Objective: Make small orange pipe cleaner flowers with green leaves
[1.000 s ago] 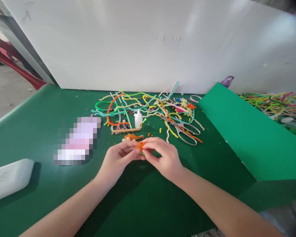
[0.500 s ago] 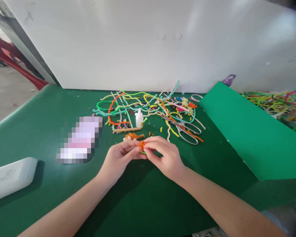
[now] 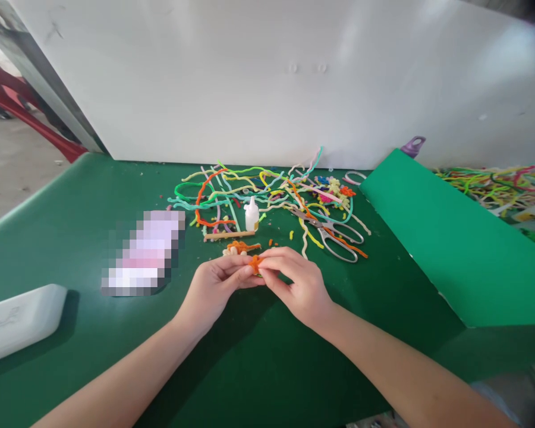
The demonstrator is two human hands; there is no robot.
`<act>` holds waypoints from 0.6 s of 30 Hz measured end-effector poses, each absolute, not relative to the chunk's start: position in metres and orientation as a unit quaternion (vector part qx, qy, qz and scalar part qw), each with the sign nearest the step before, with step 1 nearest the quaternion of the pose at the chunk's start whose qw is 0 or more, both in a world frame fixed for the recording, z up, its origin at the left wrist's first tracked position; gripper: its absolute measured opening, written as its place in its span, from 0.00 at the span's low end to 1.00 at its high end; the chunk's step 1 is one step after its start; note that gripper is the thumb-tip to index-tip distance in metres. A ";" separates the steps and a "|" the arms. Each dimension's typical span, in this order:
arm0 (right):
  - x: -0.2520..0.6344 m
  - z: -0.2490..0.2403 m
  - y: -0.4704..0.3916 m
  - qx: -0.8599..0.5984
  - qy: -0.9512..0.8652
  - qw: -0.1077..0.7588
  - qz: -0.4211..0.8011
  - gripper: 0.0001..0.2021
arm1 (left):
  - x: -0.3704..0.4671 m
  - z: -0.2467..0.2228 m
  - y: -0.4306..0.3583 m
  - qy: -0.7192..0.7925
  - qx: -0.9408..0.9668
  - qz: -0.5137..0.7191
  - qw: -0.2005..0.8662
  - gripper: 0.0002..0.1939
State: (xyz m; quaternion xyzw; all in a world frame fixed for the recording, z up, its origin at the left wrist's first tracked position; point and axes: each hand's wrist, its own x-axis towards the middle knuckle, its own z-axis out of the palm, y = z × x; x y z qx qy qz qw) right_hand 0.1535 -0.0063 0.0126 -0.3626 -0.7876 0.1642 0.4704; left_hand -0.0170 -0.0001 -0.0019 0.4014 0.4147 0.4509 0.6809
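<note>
Between my fingertips is a small orange pipe-cleaner flower, with a bit of green showing beneath it. My left hand pinches it from the left, and my right hand grips its right side between thumb and forefinger. Just beyond my left fingers lie an orange pipe-cleaner piece and a cream one, partly hidden by the hand. A white glue bottle stands upright behind them, next to a thin wooden stick. To the right rest open scissors.
Tangled pipe cleaners spread along the back, with small finished flowers at their right. A green board leans at right. A pixelated object and a white case lie left. A white panel rises behind the table.
Both hands stay almost in place around the orange flower. The fingers shift very slightly, and less green shows under the flower.
</note>
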 end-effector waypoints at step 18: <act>0.151 0.014 -0.007 -0.372 -0.785 0.468 0.160 0.05 | -0.016 -0.001 -0.001 0.414 0.393 0.454 0.684 0.09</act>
